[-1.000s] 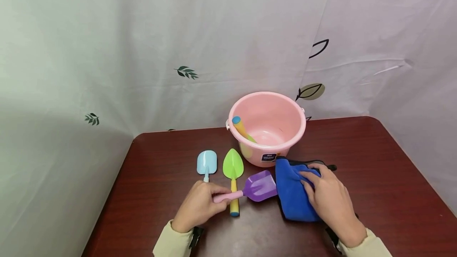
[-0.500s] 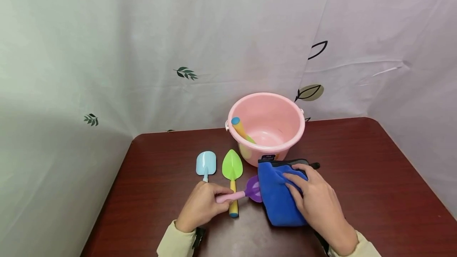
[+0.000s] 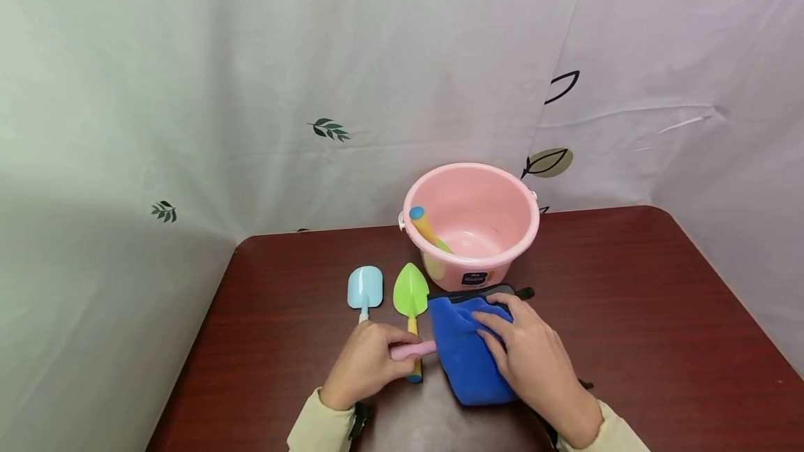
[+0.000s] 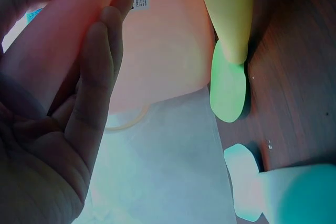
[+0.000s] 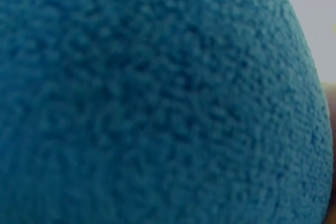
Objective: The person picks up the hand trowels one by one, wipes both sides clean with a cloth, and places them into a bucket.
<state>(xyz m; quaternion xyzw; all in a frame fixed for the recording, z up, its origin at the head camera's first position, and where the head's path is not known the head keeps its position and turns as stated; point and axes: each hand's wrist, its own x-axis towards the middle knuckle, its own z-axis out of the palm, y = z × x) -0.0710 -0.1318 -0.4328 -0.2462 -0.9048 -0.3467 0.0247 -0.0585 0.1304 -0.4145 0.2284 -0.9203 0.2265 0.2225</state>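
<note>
In the head view my left hand [image 3: 364, 361] grips the pink handle [image 3: 419, 349] of a toy shovel between thumb and fingers; its purple blade is hidden by a blue plush cloth [image 3: 465, 361] with black edging. My right hand [image 3: 534, 354] holds that cloth near its top, fingers bunching the fabric. Under the left hand's grip lies a green toy trowel [image 3: 411, 289] with a yellow handle. A light blue toy shovel [image 3: 365, 287] lies left of it, its handle partly hidden by the left hand. Blue fabric [image 5: 157, 103] fills most of the right wrist view.
Just behind the cloth stands a pink bucket [image 3: 442, 276]. A tool with a yellow, blue-tipped handle [image 3: 423, 226] leans inside it. The dark red table [image 3: 653, 312] ends at a pale printed curtain [image 3: 377, 89] at the back and sides.
My right hand has moved left with the blue cloth, and the purple blade has gone out of sight at the cloth. The left hand has shifted slightly right, still gripping the pink handle.
</note>
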